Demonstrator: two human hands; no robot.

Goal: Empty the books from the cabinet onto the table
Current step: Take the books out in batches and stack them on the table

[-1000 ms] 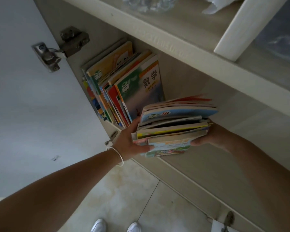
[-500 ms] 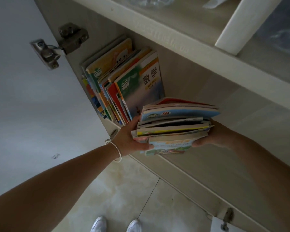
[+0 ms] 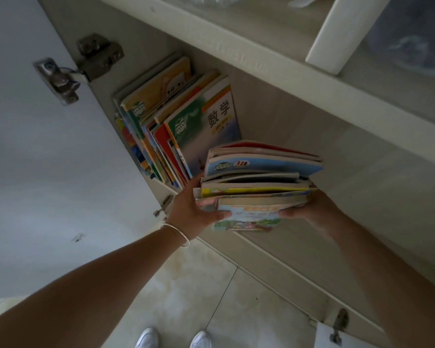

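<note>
Two hands clamp my stack of books at mid-frame: my left hand curls round its near end, thumb across the bottom cover, and my right hand grips the far end, so the loose covers can't fan apart. More books lean against the cabinet wall, upper left of centre, beside the hinge. No table shows.

You have 2 bare forearms with no sleeves showing, a thin silver bangle on your left wrist, and white shoes below.
</note>
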